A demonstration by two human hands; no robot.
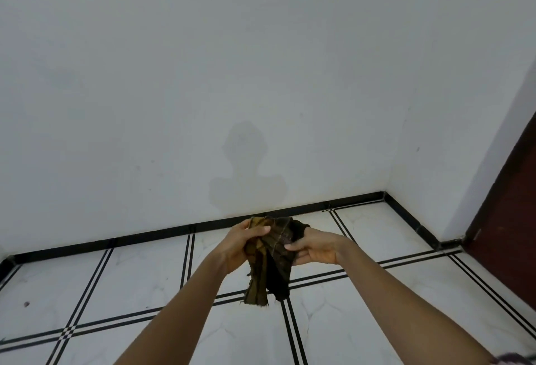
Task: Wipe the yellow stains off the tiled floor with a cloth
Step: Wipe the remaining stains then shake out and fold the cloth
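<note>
Gripping cloth (271,254) with curled fingers, left hand (243,244), right hand (314,250); cloth hanging lengthwise downward

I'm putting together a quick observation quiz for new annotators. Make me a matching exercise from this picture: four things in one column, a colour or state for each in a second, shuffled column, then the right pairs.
Things
1. cloth
2. skirting strip
3. door
4. floor tiles

Colour or state
A. dark reddish brown, at the picture's right edge
B. plain black
C. gripped by the left hand and the right hand, hanging in the air
D. white with thin black double lines

Pairs: 1-C, 2-B, 3-A, 4-D
</note>
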